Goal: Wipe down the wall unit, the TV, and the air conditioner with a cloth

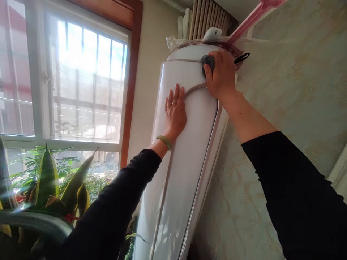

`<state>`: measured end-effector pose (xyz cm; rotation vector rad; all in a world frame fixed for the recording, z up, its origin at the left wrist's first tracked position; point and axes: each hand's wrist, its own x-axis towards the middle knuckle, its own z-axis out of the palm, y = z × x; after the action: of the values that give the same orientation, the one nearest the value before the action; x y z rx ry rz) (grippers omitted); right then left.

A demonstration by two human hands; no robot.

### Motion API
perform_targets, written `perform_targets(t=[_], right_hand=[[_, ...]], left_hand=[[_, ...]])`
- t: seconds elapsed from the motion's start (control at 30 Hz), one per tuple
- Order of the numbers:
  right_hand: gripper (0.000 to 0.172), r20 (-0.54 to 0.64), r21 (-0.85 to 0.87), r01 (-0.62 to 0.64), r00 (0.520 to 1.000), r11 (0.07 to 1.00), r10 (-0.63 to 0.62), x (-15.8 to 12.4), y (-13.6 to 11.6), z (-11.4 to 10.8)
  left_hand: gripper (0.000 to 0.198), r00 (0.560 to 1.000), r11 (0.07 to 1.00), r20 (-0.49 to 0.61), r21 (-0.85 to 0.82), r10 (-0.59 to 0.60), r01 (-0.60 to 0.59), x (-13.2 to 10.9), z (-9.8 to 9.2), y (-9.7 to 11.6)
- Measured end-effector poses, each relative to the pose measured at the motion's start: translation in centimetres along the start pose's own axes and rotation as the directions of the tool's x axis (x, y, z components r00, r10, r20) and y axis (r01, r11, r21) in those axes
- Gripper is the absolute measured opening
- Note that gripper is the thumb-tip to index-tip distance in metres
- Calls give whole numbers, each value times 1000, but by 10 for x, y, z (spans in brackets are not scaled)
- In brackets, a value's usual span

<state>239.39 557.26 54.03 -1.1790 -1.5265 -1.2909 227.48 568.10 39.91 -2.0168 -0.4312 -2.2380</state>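
A tall, white, rounded floor-standing air conditioner (189, 144) stands in front of me and looks tilted in the view. My left hand (175, 113) lies flat on its front panel, fingers spread, with nothing held. Higher up, my right hand (223, 74) is closed around a bunched dark grey cloth (208, 65) and presses it to the upper front near the right edge. A black loop (242, 57) sticks out on the far side of that hand. Most of the cloth is hidden by the palm and fingers.
On top of the unit lie a pink long-handled object (248, 21), a white rounded item (212, 33) and clear plastic (173, 42). Potted snake plants (47, 177) fill the lower left before a barred window (86, 83). A patterned wall (284, 90) runs along the right.
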Motion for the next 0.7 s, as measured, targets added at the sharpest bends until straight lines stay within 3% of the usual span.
perform_targets(t=[0.13,0.3,0.4,0.47,0.6,0.7], right_hand=[[44,-22,-89,-125,992,988,124,16,-30,18],[46,-25,-153,18,999,988,-22,58,-77,61],[52,50,-198,40,998,979,-30,80,-98,85],[48,102,-189,66,994,980,-47,91,-109,97],[28,194,-121,157,972,980,-132,98,-119,105],[35,212,-82,167,966,982,-147,93,-110,92]], left_hand=[[69,999,999,11,27,-31,31,-1,6,1],[65,1000,1000,-15,6,-23,23,-1,15,-3],[62,1000,1000,-11,12,-14,14,-2,17,-4],[60,1000,1000,8,25,-12,11,-2,16,-4],[59,999,1000,35,-16,-14,15,-2,14,-5],[58,1000,999,14,-41,-13,14,-2,11,-6]])
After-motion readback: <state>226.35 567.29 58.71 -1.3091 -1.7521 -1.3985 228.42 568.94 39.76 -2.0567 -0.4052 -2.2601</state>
